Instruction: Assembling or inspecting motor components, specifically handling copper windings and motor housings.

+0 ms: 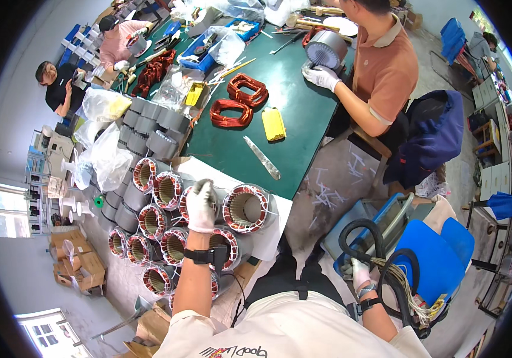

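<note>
My left hand [201, 207], in a whitish work glove with darkened fingertips, is closed at the rim of a motor stator [184, 203] that it partly covers. Just right of it, another stator [264, 207] with copper windings and white ties stands on a white sheet [278, 222]. More wound stators [173, 244] lie stacked to the left and below, their open ends facing me. My right hand [359, 273], also gloved, hangs low beside a blue bin [340, 231] and thick black cables [394, 280]; its fingers are partly hidden, so its grip is unclear.
A green table [232, 152] carries copper coils [232, 113], a yellow block [274, 124] and a pale strip [262, 157]. At its right, a person [381, 71] handles a grey stator [326, 49]. Two people work at far left. A dark jacket [429, 137] hangs behind the seated person.
</note>
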Tool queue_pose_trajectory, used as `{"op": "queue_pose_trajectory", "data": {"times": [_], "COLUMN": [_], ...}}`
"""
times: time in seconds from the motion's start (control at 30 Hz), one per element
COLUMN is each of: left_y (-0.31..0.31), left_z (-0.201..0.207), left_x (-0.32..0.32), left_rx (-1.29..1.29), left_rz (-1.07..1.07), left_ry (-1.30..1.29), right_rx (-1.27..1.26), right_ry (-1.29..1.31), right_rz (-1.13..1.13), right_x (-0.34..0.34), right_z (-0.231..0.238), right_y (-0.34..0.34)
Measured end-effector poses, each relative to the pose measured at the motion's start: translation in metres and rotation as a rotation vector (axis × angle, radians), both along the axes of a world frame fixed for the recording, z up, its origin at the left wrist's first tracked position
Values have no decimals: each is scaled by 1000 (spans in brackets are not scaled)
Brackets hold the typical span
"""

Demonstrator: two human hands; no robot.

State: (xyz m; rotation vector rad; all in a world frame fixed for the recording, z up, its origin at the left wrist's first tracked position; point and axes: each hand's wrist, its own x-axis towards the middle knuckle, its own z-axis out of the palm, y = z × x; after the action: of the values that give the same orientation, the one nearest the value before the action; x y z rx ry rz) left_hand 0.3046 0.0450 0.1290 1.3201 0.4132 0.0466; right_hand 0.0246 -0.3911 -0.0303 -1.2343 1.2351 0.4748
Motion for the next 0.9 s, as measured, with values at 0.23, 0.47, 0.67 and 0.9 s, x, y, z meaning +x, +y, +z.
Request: {"op": "queue_pose_trajectory", "data": {"times": [0.23,0.47,0.67,0.9], "left_y": [4,-3,-19,13], "left_z": [37,-24,29,78], "left_x": [-8,1,14,-3], "left_rx": [179,844,586,20], "left_rz": [175,-408,-313,152], "left_ry": [-9,49,-101,-326], "right_rx": [52,-3,7,11], "right_ry": [11,5,12,-5], "right_rz": [-11,-39,6,-53], "right_x": [0,7,-6,7], "right_z": [0,12,-13,8], "right_y": [-4,5,-8,5]}}
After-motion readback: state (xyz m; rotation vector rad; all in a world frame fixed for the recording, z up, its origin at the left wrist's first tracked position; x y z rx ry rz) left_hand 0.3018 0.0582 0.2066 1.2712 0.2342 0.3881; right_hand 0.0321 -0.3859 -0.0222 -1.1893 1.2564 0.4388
